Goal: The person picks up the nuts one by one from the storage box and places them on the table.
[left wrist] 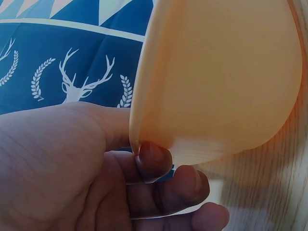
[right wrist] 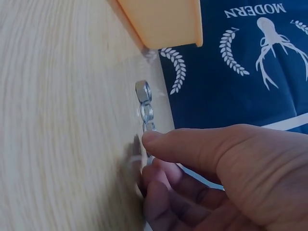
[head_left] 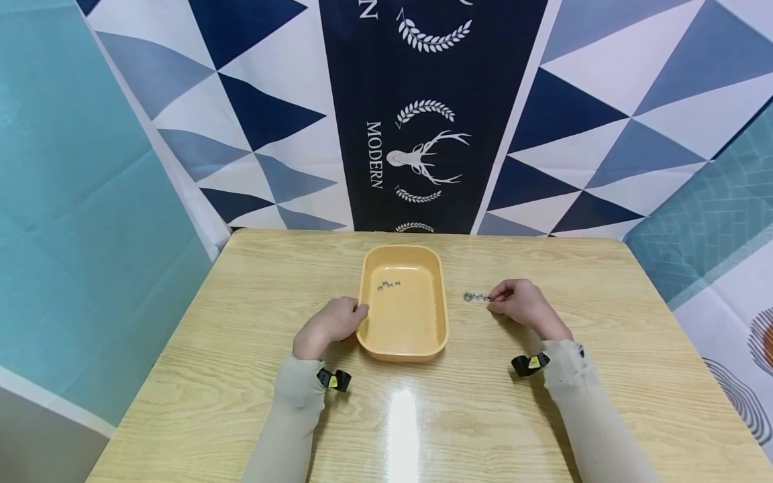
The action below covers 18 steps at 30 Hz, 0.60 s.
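Observation:
My left hand (head_left: 331, 325) grips the left rim of a yellow-orange plastic tray (head_left: 403, 345), its thumb over the edge. In the left wrist view, fingers (left wrist: 190, 185) curl under the outside of the tray's wall. Several small metal nuts (head_left: 389, 285) lie inside the tray toward its far left. Right of the tray, a short row of silver metal nuts (head_left: 475, 296) sits on the table. At the row's right end, my right hand (head_left: 524, 305) pinches a nut (right wrist: 149, 156) between thumb and fingertips, mostly hidden. The nearest row nut (right wrist: 149, 127) is right at the thumb tip.
The wooden table (head_left: 229, 416) ends at a patterned cloth backdrop (head_left: 417, 80) behind the tray. Teal cloth (head_left: 90, 221) hangs on the left side. Both wrists wear black camera straps (head_left: 334, 380).

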Each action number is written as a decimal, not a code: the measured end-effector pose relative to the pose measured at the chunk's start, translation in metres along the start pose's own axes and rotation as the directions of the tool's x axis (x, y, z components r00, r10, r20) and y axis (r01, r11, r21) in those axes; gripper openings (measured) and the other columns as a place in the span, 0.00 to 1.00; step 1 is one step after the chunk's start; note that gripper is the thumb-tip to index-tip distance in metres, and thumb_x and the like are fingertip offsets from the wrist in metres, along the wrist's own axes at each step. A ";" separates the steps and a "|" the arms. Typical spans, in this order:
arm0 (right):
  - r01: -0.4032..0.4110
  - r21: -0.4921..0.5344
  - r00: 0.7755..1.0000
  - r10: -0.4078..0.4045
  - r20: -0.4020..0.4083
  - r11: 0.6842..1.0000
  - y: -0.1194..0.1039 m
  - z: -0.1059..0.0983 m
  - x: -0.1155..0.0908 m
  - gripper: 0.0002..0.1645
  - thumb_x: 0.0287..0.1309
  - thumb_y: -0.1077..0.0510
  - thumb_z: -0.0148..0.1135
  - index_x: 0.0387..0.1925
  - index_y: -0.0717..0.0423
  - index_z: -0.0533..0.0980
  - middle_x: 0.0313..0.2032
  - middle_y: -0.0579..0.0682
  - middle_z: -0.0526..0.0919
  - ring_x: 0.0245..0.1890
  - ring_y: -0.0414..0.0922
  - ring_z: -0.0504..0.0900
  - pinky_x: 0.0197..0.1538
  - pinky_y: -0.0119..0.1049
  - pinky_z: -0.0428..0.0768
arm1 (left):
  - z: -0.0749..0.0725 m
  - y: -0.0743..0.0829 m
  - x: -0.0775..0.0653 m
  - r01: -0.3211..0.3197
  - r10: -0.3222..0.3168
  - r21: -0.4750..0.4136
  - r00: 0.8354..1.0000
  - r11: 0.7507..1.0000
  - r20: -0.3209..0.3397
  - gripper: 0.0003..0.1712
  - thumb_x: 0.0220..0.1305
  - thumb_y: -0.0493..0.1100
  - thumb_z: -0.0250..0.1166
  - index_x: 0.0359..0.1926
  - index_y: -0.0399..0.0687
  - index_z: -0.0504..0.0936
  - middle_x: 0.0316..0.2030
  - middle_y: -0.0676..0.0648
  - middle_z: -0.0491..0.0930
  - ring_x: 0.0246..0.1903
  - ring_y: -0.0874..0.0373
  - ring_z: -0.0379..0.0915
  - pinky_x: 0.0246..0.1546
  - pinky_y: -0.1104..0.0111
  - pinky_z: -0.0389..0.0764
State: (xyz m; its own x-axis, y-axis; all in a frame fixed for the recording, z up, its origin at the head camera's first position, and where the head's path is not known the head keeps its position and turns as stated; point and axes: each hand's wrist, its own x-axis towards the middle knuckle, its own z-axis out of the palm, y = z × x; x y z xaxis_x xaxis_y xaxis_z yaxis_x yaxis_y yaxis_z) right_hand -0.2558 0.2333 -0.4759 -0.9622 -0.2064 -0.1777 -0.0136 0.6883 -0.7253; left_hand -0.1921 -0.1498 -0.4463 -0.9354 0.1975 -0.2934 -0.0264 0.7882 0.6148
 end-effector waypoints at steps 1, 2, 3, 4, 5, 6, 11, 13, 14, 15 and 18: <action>-0.001 0.007 1.000 0.001 0.001 1.000 -0.001 0.000 0.000 0.12 0.62 0.63 0.70 0.45 0.66 0.80 0.39 0.58 0.85 0.30 0.42 0.81 0.32 0.33 0.81 | 0.000 0.000 0.000 -0.003 0.003 0.003 1.000 1.000 -0.002 0.24 0.80 0.51 0.44 0.25 0.48 0.72 0.19 0.49 0.68 0.16 0.58 0.62 0.22 0.67 0.66; -0.002 0.014 1.000 0.002 0.002 1.000 -0.002 0.000 -0.001 0.13 0.62 0.63 0.70 0.46 0.66 0.80 0.40 0.59 0.85 0.30 0.42 0.81 0.32 0.33 0.81 | 0.000 0.000 0.000 -0.006 0.006 0.005 1.000 1.000 -0.004 0.24 0.80 0.51 0.44 0.25 0.49 0.72 0.19 0.49 0.68 0.16 0.58 0.62 0.22 0.67 0.66; -0.001 0.019 1.000 0.001 0.003 1.000 -0.004 0.000 -0.001 0.14 0.62 0.63 0.70 0.46 0.66 0.80 0.40 0.59 0.85 0.30 0.43 0.81 0.32 0.33 0.81 | 0.000 0.001 0.000 -0.007 0.007 0.008 1.000 1.000 -0.005 0.24 0.80 0.50 0.44 0.25 0.49 0.72 0.19 0.49 0.68 0.16 0.58 0.63 0.22 0.67 0.66; 0.000 0.022 1.000 0.000 0.004 1.000 -0.005 0.000 -0.001 0.14 0.62 0.63 0.70 0.47 0.66 0.79 0.41 0.59 0.85 0.30 0.43 0.82 0.32 0.34 0.81 | 0.000 0.001 0.000 -0.008 0.008 0.011 1.000 1.000 -0.006 0.24 0.80 0.50 0.44 0.24 0.49 0.71 0.18 0.50 0.68 0.16 0.58 0.62 0.22 0.67 0.66; 0.004 0.022 1.000 -0.004 0.002 1.000 -0.006 0.000 -0.002 0.14 0.62 0.63 0.70 0.48 0.66 0.79 0.42 0.60 0.85 0.30 0.43 0.82 0.32 0.34 0.82 | 0.001 0.001 0.000 -0.007 0.007 0.013 1.000 1.000 -0.008 0.25 0.80 0.50 0.44 0.24 0.49 0.71 0.18 0.50 0.68 0.16 0.58 0.62 0.22 0.67 0.66; 0.011 0.020 1.000 -0.011 0.002 1.000 -0.007 0.000 -0.002 0.15 0.62 0.63 0.70 0.48 0.66 0.79 0.42 0.60 0.85 0.31 0.44 0.82 0.33 0.34 0.82 | 0.001 0.001 0.000 -0.005 0.005 0.017 1.000 1.000 -0.012 0.25 0.80 0.50 0.44 0.23 0.49 0.71 0.18 0.50 0.68 0.16 0.58 0.62 0.21 0.67 0.66; 0.051 -0.022 0.999 -0.051 -0.007 0.998 -0.013 -0.001 -0.001 0.16 0.62 0.62 0.70 0.49 0.65 0.80 0.44 0.60 0.85 0.39 0.48 0.84 0.38 0.34 0.81 | 0.001 0.001 0.000 0.016 -0.015 0.022 1.000 1.000 -0.025 0.26 0.79 0.51 0.46 0.21 0.50 0.69 0.17 0.50 0.67 0.15 0.58 0.61 0.20 0.67 0.65; 0.067 -0.036 0.998 -0.067 -0.010 0.997 -0.016 -0.001 0.000 0.17 0.62 0.61 0.70 0.50 0.65 0.80 0.45 0.60 0.85 0.43 0.50 0.84 0.41 0.34 0.80 | 0.000 0.002 -0.001 0.020 -0.020 0.017 0.999 1.000 -0.027 0.26 0.79 0.51 0.46 0.21 0.50 0.69 0.17 0.50 0.67 0.15 0.58 0.61 0.20 0.67 0.65; 0.072 -0.039 0.997 -0.072 -0.012 0.997 -0.017 -0.002 0.000 0.17 0.63 0.61 0.70 0.51 0.64 0.80 0.45 0.60 0.85 0.44 0.51 0.85 0.42 0.34 0.80 | 0.000 0.002 -0.001 0.022 -0.022 0.013 0.999 1.000 -0.026 0.26 0.79 0.51 0.46 0.21 0.50 0.69 0.17 0.50 0.67 0.15 0.58 0.61 0.20 0.67 0.65; 0.079 -0.041 0.997 -0.080 -0.014 0.996 -0.018 -0.002 0.001 0.17 0.64 0.60 0.69 0.51 0.65 0.80 0.46 0.61 0.85 0.44 0.52 0.85 0.42 0.34 0.81 | 0.000 0.002 -0.001 0.023 -0.023 0.009 0.999 1.000 -0.025 0.26 0.79 0.51 0.46 0.21 0.50 0.69 0.17 0.50 0.67 0.15 0.57 0.61 0.20 0.67 0.65; 0.102 -0.042 0.994 -0.103 -0.023 0.994 -0.023 -0.004 0.003 0.18 0.65 0.60 0.68 0.52 0.66 0.79 0.47 0.62 0.85 0.44 0.54 0.86 0.43 0.36 0.82 | -0.001 0.002 -0.001 0.025 -0.025 -0.005 1.000 1.000 -0.016 0.26 0.80 0.52 0.46 0.21 0.50 0.69 0.17 0.50 0.66 0.15 0.57 0.60 0.20 0.67 0.65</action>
State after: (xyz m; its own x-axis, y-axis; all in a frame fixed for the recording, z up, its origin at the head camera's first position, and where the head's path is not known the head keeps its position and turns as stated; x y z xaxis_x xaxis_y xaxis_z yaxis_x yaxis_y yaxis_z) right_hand -0.2591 0.2199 -0.4571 -0.9616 -0.2601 -0.0871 -0.1228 0.6921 -0.7112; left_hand -0.1917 -0.1491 -0.4439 -0.9400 0.1681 -0.2968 -0.0516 0.7901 0.6108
